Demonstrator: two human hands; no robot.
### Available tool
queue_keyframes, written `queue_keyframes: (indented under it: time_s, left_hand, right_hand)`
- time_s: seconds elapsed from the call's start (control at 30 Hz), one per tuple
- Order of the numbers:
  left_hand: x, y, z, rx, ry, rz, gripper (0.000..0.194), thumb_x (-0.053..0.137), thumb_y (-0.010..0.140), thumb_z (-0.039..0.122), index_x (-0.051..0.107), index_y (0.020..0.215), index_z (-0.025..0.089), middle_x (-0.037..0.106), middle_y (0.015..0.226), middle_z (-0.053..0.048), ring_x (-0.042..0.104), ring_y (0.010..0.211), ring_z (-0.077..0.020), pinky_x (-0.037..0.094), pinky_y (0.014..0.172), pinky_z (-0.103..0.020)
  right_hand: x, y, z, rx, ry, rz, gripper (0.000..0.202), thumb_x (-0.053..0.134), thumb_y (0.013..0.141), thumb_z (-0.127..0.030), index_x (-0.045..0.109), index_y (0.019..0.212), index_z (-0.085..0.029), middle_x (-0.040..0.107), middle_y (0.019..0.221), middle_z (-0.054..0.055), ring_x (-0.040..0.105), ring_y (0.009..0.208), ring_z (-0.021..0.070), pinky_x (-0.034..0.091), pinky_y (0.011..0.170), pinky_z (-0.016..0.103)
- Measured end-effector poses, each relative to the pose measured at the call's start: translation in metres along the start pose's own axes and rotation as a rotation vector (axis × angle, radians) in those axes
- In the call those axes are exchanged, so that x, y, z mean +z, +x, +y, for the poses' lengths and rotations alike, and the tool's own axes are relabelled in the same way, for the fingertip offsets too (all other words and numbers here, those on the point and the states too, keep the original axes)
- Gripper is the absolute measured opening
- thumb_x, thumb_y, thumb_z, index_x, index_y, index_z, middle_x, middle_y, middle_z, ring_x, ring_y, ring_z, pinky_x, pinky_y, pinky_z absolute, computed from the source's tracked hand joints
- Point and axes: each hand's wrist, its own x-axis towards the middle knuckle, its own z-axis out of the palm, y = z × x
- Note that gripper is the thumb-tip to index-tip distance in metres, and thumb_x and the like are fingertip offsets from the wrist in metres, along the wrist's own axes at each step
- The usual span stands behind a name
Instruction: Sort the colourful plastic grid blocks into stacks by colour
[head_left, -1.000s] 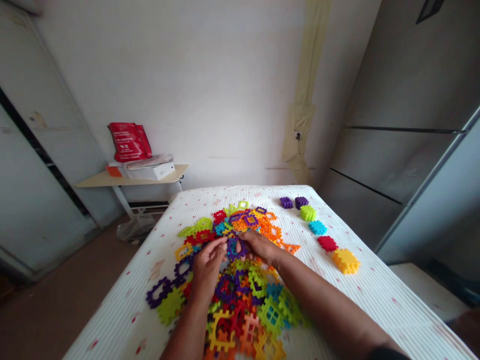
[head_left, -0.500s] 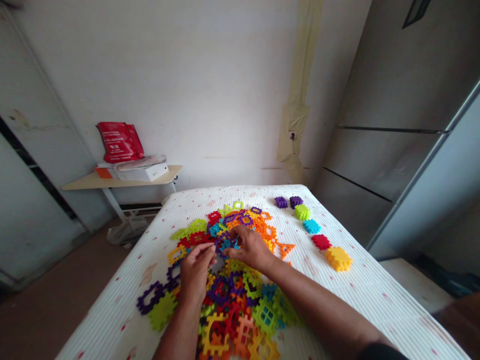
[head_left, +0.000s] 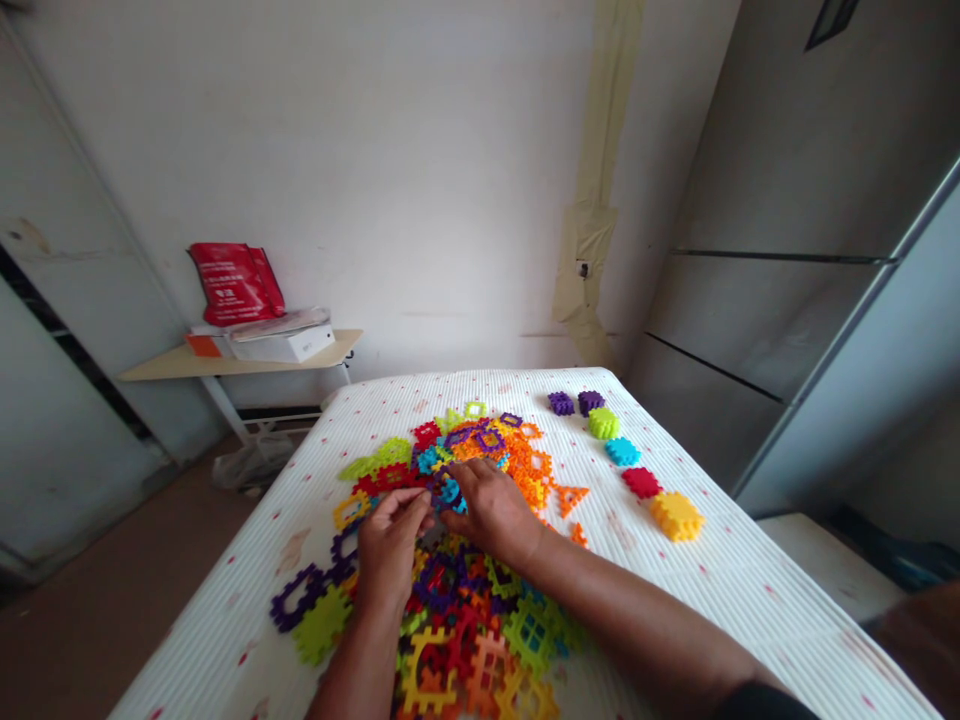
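Observation:
A heap of colourful plastic interlocking building pieces (head_left: 431, 670) with notched edges covers the middle of the table. Over its left part is my left hand (head_left: 391, 535), thumb and fingertips pinched together; whatever lies between them is too hidden to make out. My right hand (head_left: 491, 508) reaches into the heap just beside it, thumb and forefinger apart around some blue pieces (head_left: 451, 493). Orange pieces (head_left: 536, 465) lie beyond that hand. On the right of the cloth, sorted pieces form a row of small stacks: purple (head_left: 591, 402), lime green (head_left: 604, 423), blue (head_left: 622, 451), red (head_left: 642, 482) and yellow (head_left: 677, 516).
A white dotted cloth (head_left: 232, 600) covers the table. At the back left stands a side table (head_left: 161, 366) with a white box (head_left: 281, 345) and a red bag (head_left: 236, 285). A grey refrigerator (head_left: 757, 300) is at the right, a wall ahead.
My right hand has lowered onto the blue pieces, its fingers less raised than before. A small orange piece now shows beside my right wrist. My left hand stays nearly where it was.

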Motion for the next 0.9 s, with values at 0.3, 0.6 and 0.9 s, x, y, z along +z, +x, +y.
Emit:
queue_keyframes:
  time_s: [0.3, 0.6, 0.9]
  left_hand:
    - [0.002, -0.006, 0.009, 0.033, -0.046, -0.002, 0.04, 0.073, 0.06, 0.041, 0.065, 0.089, 0.014, 0.065, 0.064, -0.001, 0.055, 0.054, -0.0108, 0.042, 0.053, -0.021]
    - [-0.003, -0.004, 0.003, 0.015, 0.007, 0.0, 0.039, 0.073, 0.059, 0.041, 0.066, 0.086, 0.015, 0.066, 0.066, -0.002, 0.057, 0.058, -0.0128, 0.044, 0.055, -0.023]
    - [-0.001, -0.005, 0.006, 0.001, -0.004, 0.0, 0.037, 0.073, 0.059, 0.041, 0.066, 0.084, 0.014, 0.065, 0.065, -0.003, 0.056, 0.058, -0.0132, 0.045, 0.057, -0.023]
  right_hand:
    - [-0.016, 0.062, 0.12, 0.631, -0.22, 0.032, 0.031, 0.05, 0.085, -0.039, 0.06, 0.105, -0.017, 0.065, 0.101, 0.011, 0.061, 0.09, 0.0196, 0.042, 0.073, 0.025]
    - [0.012, 0.088, 0.189, 0.836, -0.27, -0.123, 0.036, 0.053, 0.084, -0.036, 0.062, 0.109, -0.012, 0.064, 0.108, 0.017, 0.062, 0.099, 0.0225, 0.044, 0.076, 0.026]
    - [0.027, 0.097, 0.201, 0.831, -0.297, -0.178, 0.033, 0.058, 0.081, -0.027, 0.063, 0.11, -0.01, 0.063, 0.11, 0.019, 0.061, 0.101, 0.0243, 0.045, 0.078, 0.027]
